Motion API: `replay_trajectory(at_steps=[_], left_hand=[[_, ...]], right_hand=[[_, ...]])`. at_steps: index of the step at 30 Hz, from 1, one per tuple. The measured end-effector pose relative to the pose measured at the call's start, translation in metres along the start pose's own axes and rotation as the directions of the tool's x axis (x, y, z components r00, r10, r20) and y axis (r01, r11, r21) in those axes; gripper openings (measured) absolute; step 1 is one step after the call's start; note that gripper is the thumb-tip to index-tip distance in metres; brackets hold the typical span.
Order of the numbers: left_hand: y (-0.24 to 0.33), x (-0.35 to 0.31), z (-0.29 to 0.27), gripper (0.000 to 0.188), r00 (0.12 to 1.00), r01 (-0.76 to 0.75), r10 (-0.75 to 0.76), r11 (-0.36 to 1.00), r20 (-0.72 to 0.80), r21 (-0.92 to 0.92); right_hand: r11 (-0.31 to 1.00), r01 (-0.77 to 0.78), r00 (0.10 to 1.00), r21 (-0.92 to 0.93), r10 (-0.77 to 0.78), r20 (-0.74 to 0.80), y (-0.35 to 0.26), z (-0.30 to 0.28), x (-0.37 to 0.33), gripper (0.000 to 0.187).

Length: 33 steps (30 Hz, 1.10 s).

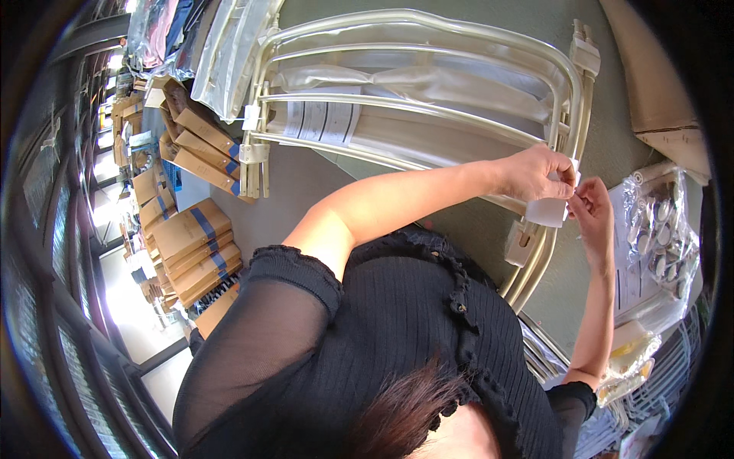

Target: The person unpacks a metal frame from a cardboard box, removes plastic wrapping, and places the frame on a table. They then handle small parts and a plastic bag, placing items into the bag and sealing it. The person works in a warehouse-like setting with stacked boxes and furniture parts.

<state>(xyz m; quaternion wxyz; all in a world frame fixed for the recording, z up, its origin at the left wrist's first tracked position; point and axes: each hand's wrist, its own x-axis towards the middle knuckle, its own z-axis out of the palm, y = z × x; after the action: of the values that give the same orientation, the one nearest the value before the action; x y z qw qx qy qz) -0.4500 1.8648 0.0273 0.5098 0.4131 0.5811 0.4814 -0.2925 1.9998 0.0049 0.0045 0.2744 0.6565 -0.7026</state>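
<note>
Cream tubular metal frame (417, 109): spreads across the upper middle, its long rails curving down at the right end, with clear plastic film showing between them.
Brown cardboard boxes with blue tape (191, 233): stacked at the left, well apart from both hands.
Clear plastic bag of small pale oval pieces (661, 229): at the right, beyond the right forearm.
White printed paper sheet (321, 120): behind the rails, near the frame's left end.
Left hand (539, 174): over the frame's right end, thumb and fingers bent inward at the tag; cannot tell whether the grip is clamped on it.
Right hand (595, 206): fingertips meeting the left's; its grip on the tag is also unclear.
Small blank white tag (546, 213): at the frame's right-end tubes, just below the left fingers.
</note>
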Motion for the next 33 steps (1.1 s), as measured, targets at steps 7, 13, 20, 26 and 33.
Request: replay_trajectory(at_steps=[7,13,20,26,33], left_hand=[[0.011,-0.006,-0.001,0.017,0.997,0.029,-0.039,0.987,0.060,0.157],[0.000,0.005,0.014,0.013,0.996,0.073,-0.074,0.997,-0.046,-0.036],[-0.009,0.004,0.010,0.008,0.972,0.211,-0.231,0.793,0.037,-0.571],[-0.021,-0.007,-0.006,0.011,0.976,0.192,-0.189,0.492,0.112,-0.849],[0.028,0.021,-0.040,0.048,0.958,0.210,-0.166,0.961,0.232,-0.182]], right_hand=[[0.979,0.188,0.935,-0.081,-0.203,-0.290,0.019,0.019,-0.017,0.014],[0.902,0.221,0.918,-0.371,-0.321,-0.233,0.022,0.011,-0.010,0.023],[0.972,-0.154,0.987,0.177,0.144,0.067,0.005,0.006,0.011,0.020],[0.976,-0.166,0.985,0.144,0.157,0.067,-0.001,0.014,0.017,0.026],[0.977,-0.210,0.975,-0.047,0.212,0.059,0.005,0.007,0.023,0.039]])
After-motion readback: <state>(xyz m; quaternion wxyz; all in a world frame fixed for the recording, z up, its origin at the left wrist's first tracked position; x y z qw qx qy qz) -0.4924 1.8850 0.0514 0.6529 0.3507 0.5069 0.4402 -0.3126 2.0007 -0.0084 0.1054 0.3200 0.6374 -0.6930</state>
